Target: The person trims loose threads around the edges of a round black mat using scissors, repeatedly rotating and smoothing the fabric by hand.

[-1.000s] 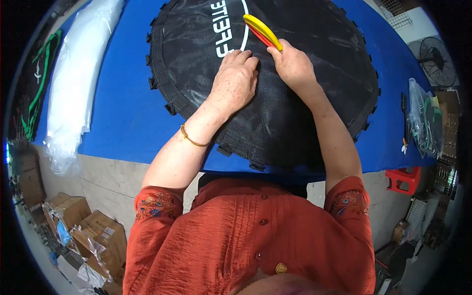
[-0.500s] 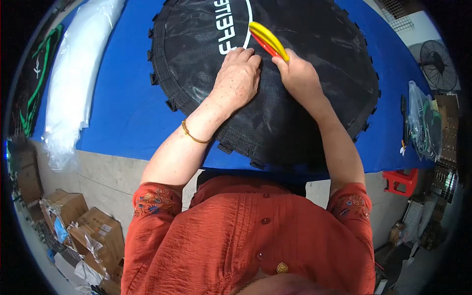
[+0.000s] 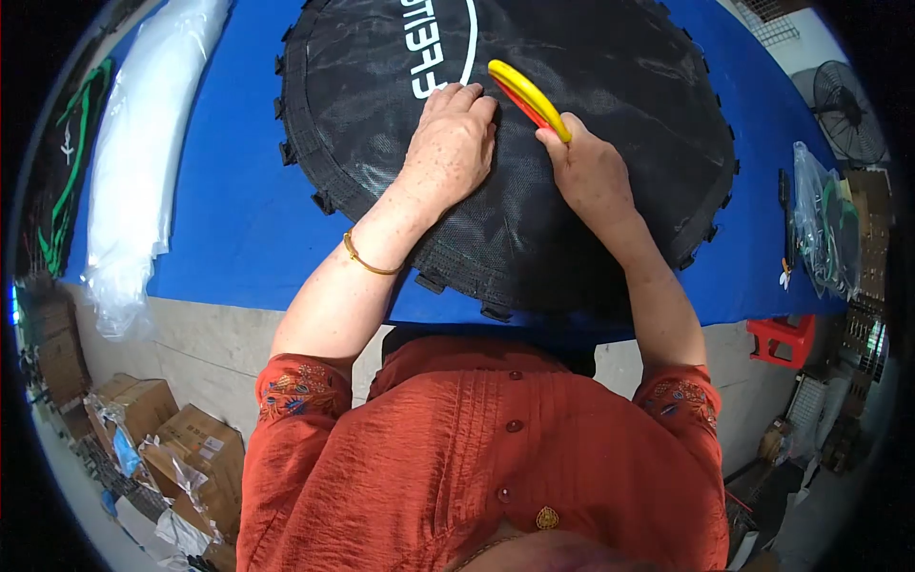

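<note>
A round black mesh mat (image 3: 591, 86) with white lettering and black tabs round its rim lies on the blue table cover (image 3: 238, 191). My left hand (image 3: 450, 143) rests on the mat below the lettering, fingers pressed together, and I cannot make out whether anything is under them. To its right, my right hand (image 3: 591, 172) is closed on a yellow and red curved tool (image 3: 526, 95), which points up and to the left over the mat. The far end of the mat lies outside the view.
Folded clear plastic (image 3: 143, 143) lies at the left, beside black and green material (image 3: 76, 172). At the right are a bagged item (image 3: 824, 229), a dark thin tool (image 3: 785, 219), a fan (image 3: 843, 114) and a red stool (image 3: 783, 340). Cardboard boxes (image 3: 195, 448) stand lower left.
My right hand has moved down and to the right with the yellow and red tool. My left hand stays on the mat, slightly shifted.
</note>
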The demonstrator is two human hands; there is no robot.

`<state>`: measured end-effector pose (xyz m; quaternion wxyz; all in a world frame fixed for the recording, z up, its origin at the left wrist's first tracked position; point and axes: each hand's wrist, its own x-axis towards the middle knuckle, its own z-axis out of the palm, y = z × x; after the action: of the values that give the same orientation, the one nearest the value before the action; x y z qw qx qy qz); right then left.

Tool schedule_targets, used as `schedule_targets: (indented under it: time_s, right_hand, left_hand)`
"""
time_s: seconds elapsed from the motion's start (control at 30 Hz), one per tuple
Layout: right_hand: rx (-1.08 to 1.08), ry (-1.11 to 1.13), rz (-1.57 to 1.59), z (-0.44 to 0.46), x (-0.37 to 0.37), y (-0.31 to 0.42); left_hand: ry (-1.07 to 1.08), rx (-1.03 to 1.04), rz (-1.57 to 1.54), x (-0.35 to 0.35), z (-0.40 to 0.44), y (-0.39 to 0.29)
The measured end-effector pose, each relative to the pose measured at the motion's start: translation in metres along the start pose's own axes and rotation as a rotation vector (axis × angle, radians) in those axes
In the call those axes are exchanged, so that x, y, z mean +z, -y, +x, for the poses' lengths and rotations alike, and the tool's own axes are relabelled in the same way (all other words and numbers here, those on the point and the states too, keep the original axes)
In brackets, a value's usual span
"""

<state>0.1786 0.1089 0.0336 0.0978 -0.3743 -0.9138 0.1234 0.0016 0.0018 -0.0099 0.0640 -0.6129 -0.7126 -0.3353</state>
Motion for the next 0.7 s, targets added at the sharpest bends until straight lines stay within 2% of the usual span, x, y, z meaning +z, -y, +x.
schedule_targets:
  time_s: [0.1,0.4,0.5,0.7]
  right_hand:
    - [-0.010,-0.083,-0.041,0.009,0.007,-0.010]
    - [0.004,-0.035,-0.009,-0.006,0.000,-0.008]
    - [-0.032,-0.162,-0.035,0.006,0.009,-0.024]
    - [0.040,-0.026,-0.064,-0.013,-0.009,-0.021]
  left_hand:
    - [-0.017,0.001,0.007,0.002,0.000,0.000]
    - [-0.010,0.022,0.008,0.001,-0.001,0.000]
    - [0.004,0.012,-0.015,-0.002,0.000,-0.001]
    - [-0.002,0.021,-0.011,-0.001,0.000,0.001]
